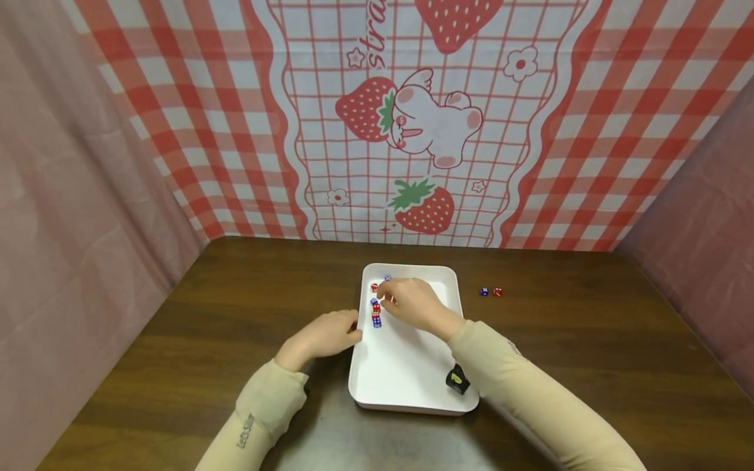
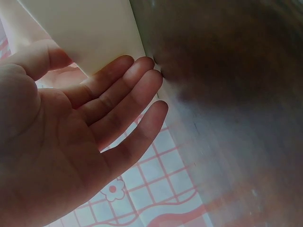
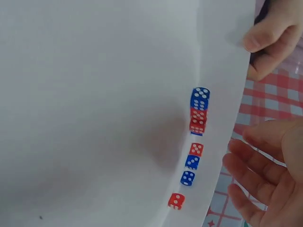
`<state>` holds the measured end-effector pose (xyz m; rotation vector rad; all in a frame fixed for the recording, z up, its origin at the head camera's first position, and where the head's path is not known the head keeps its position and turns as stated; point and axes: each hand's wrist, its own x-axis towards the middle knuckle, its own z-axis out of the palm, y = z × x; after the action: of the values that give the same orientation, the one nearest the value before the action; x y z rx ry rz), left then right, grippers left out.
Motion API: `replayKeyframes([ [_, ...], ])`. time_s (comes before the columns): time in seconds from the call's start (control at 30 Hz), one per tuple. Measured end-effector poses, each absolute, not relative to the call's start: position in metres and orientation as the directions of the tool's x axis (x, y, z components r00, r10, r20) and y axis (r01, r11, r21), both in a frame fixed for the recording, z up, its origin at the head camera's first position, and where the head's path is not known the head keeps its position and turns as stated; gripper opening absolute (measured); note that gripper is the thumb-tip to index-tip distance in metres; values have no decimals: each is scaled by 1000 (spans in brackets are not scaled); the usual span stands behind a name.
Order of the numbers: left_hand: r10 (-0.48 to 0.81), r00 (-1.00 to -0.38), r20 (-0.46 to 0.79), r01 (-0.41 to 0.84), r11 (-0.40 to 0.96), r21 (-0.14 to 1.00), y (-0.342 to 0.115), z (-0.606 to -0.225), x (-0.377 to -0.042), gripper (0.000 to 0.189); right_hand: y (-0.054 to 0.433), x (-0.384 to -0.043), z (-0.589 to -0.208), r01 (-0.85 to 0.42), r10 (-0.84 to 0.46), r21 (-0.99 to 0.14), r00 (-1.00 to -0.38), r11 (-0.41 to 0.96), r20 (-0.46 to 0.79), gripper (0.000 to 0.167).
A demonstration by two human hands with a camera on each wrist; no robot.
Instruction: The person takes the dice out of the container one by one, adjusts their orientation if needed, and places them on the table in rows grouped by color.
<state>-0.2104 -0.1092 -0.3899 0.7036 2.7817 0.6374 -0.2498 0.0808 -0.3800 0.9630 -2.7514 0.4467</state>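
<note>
Inside a shallow white tray, several red and blue dice stand in a line along the left wall. In the right wrist view, blue and red dice sit tight together, a red die and two blue dice follow, and another red die lies a little apart. My right hand hovers over this line with relaxed fingers; nothing shows between its thumb and fingers in the right wrist view. My left hand is at the tray's left wall, its loosely bent fingers against the outside.
On the table, right of the tray, lie a blue die and a red die. A small black object with a yellow-green mark appears at the tray's near right corner, beside my right sleeve. A checked strawberry cloth hangs behind.
</note>
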Motion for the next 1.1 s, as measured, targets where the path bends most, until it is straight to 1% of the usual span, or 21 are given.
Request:
replayKeyframes([
  [0.2, 489, -868, -91, 401, 796, 453, -109, -390, -210, 14, 75, -247, -389, -618, -589, -184, -785, 764, 192, 10],
  [0.3, 495, -865, -82, 411, 792, 451, -110, -390, -210, 15, 74, -247, -394, -623, -595, -172, -781, 763, 190, 11],
  [0.47, 501, -863, -71, 420, 788, 451, -111, -391, -210, 16, 73, -247, -403, -651, -624, -136, -757, 747, 194, 10],
  [0.77, 506, -861, -60, 428, 783, 450, -110, -390, -209, 14, 73, -248, -406, -664, -631, -184, -747, 725, 207, 4],
  [1.1, 500, -864, -68, 423, 791, 441, -110, -389, -209, 15, 73, -246, -407, -668, -636, -194, -743, 718, 208, 6],
])
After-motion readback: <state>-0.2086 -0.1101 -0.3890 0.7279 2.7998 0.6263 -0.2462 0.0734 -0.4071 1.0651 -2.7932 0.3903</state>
